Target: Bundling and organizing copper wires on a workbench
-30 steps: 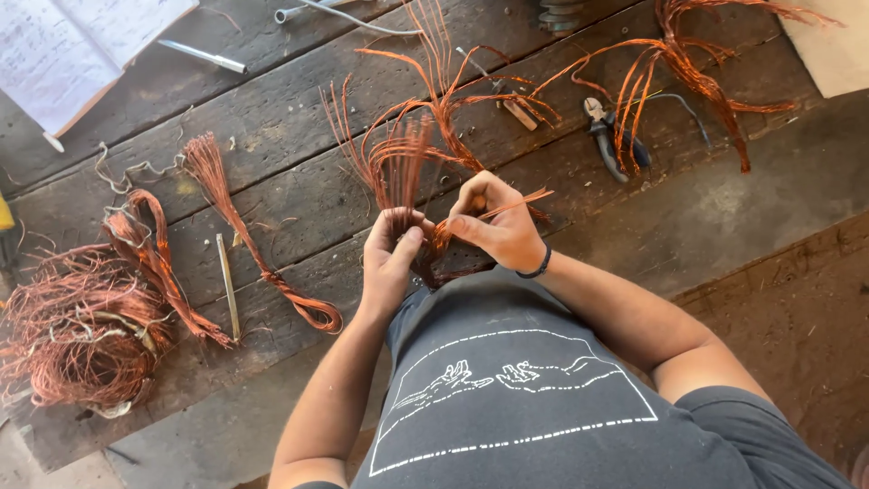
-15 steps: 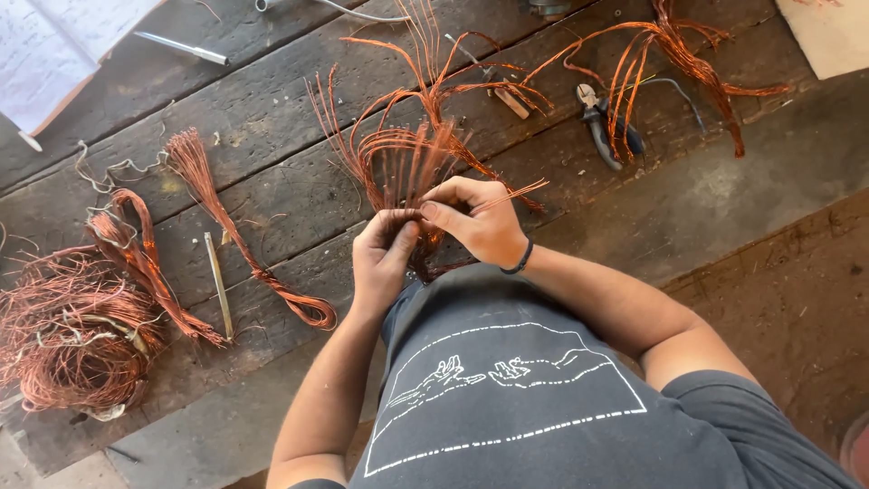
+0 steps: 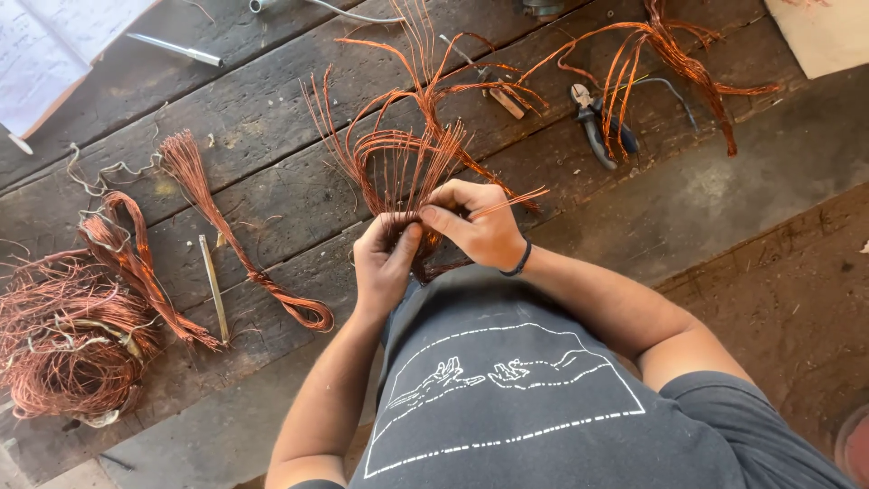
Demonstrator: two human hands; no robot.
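A fanned bundle of copper wire strands (image 3: 398,158) rises from between both hands over the dark wooden bench (image 3: 272,91). My left hand (image 3: 382,263) grips the base of the bundle from the left. My right hand (image 3: 475,222), with a dark band at the wrist, pinches strands at the same spot from the right. A few loose strands poke out to the right of my right hand. The lower end of the bundle is hidden behind my fingers.
A twisted copper rope (image 3: 231,235) and a tangled copper wire heap (image 3: 63,335) lie at the left. Pliers (image 3: 597,127) and more bent copper strands (image 3: 670,54) lie at the far right. A metal rod (image 3: 214,288), a pen (image 3: 176,50) and papers (image 3: 45,54) are also there.
The view has shifted slightly. Both hands stay on the bundle's base; the fingers have worked a little among the strands, which fan out slightly differently.
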